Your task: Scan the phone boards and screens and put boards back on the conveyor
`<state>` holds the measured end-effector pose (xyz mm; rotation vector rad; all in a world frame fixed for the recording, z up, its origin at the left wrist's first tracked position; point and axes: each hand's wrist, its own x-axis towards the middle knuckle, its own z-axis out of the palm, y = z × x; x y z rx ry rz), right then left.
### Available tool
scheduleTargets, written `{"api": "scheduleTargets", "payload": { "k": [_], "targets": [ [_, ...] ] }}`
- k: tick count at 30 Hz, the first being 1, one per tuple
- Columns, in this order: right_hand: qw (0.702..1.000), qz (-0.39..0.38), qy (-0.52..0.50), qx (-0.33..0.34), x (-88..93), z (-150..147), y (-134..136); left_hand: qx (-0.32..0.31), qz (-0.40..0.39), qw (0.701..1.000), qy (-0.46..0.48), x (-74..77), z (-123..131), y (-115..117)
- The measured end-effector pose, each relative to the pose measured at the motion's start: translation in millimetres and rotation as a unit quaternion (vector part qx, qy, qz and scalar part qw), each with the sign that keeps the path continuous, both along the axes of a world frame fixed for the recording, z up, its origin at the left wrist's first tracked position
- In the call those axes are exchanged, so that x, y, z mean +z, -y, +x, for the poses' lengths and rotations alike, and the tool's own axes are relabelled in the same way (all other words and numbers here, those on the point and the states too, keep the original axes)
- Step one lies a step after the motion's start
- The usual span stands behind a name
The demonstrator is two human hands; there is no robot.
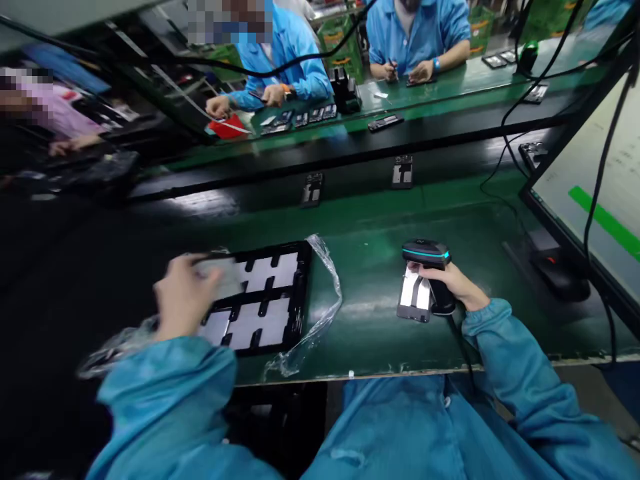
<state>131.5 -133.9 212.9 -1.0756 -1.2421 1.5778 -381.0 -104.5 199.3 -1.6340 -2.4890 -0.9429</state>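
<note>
My left hand (181,297) is over the left side of a black tray (303,267), thumb and fingers closed on a flat light-grey piece (229,279) that is smeared by motion. Flat pale rectangular pieces (274,321) lie in the tray's compartments. On the right, my right hand (461,285) grips a black barcode scanner (426,252) with a lit blue stripe by its handle. Beneath the scanner head, an opened phone (414,311) lies on the green bench, its upper part partly covered by the scanner.
Clear plastic wrap (333,283) curls along the tray's right side. Two opened phones (313,190) (403,172) lie on the dark strip beyond. A monitor (600,173) and mouse (560,273) stand at right, with hanging cables. Co-workers (420,37) sit across the bench.
</note>
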Motion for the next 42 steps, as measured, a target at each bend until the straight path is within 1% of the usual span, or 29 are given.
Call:
{"api": "scheduleTargets", "payload": {
  "k": [1,2,3,4,5,6,7,8,9,11,15,19,21,23,24,26,28,29,30,31,32,33,36,38,40,42],
  "targets": [
    [1.000,0.003,0.005,0.001,2.3,0,1,-0.101,0.037,0.993,0.041,3.2,43,-11],
    [1.000,0.008,0.011,0.001,4.0,0,2,-0.189,0.052,0.975,0.106,5.1,89,-21],
    [1.000,0.012,0.017,0.001,5.2,0,4,-0.246,0.050,0.959,0.132,6.0,135,-30],
    [1.000,0.018,0.021,0.002,5.9,1,5,-0.290,0.045,0.943,0.158,6.5,179,-39],
    [0.999,0.023,0.024,0.004,6.3,2,5,-0.338,0.033,0.913,0.226,7.0,218,-46],
    [0.999,0.030,0.026,0.006,6.5,3,6,-0.365,0.036,0.892,0.266,7.6,249,-51],
    [0.999,0.035,0.028,0.007,6.5,4,6,-0.383,0.039,0.872,0.303,8.2,272,-55],
    [0.999,0.039,0.028,0.008,6.5,5,6,-0.394,0.042,0.856,0.332,8.6,287,-57],
    [0.999,0.041,0.027,0.008,6.6,6,6,-0.397,0.046,0.849,0.346,8.7,296,-58],
    [0.999,0.043,0.027,0.009,7.1,7,5,-0.401,0.048,0.840,0.363,8.4,300,-60],
    [0.998,0.055,0.033,0.021,9.8,8,5,-0.408,0.047,0.824,0.389,7.6,296,-65],
    [0.998,0.058,0.028,0.023,12.5,10,7,-0.417,0.037,0.816,0.399,6.9,303,-70],
    [0.998,0.055,0.028,0.021,13.7,11,8,-0.424,0.033,0.799,0.425,5.9,306,-72],
    [0.999,0.036,0.006,0.004,15.2,15,5,-0.429,0.034,0.781,0.453,3.1,307,-70],
    [1.000,0.022,-0.014,-0.013,16.2,17,3,-0.435,0.033,0.770,0.466,0.8,307,-67],
    [0.996,-0.002,-0.062,-0.060,18.7,22,-2,-0.449,0.010,0.740,0.501,-6.2,312,-55],
    [0.991,-0.010,-0.094,-0.100,21.4,26,-7,-0.468,-0.044,0.696,0.542,-14.9,320,-36],
    [0.989,-0.010,-0.100,-0.111,22.6,28,-8,-0.479,-0.075,0.674,0.558,-19.1,326,-26],
    [0.988,-0.008,-0.102,-0.117,23.6,29,-9,-0.492,-0.096,0.659,0.561,-22.5,331,-16],
    [0.988,-0.008,-0.101,-0.120,24.4,29,-10,-0.507,-0.104,0.654,0.552,-25.1,335,-7],
    [0.988,-0.009,-0.098,-0.121,25.2,29,-10,-0.523,-0.097,0.659,0.532,-26.6,338,0],
    [0.988,-0.011,-0.095,-0.122,25.9,29,-10,-0.537,-0.077,0.673,0.502,-27.3,340,5],
    [0.989,-0.021,-0.086,-0.121,29.3,27,-11,-0.562,0.009,0.739,0.372,-27.1,338,11],
    [0.989,-0.018,-0.084,-0.119,33.6,28,-8,-0.565,0.027,0.770,0.295,-28.7,334,18],
    [0.987,-0.007,-0.086,-0.135,39.3,31,2,-0.538,0.013,0.801,0.260,-32.8,333,34],
    [0.982,-0.001,-0.072,-0.174,44.3,35,23,-0.489,-0.011,0.830,0.268,-37.8,336,60]
  ]
}}
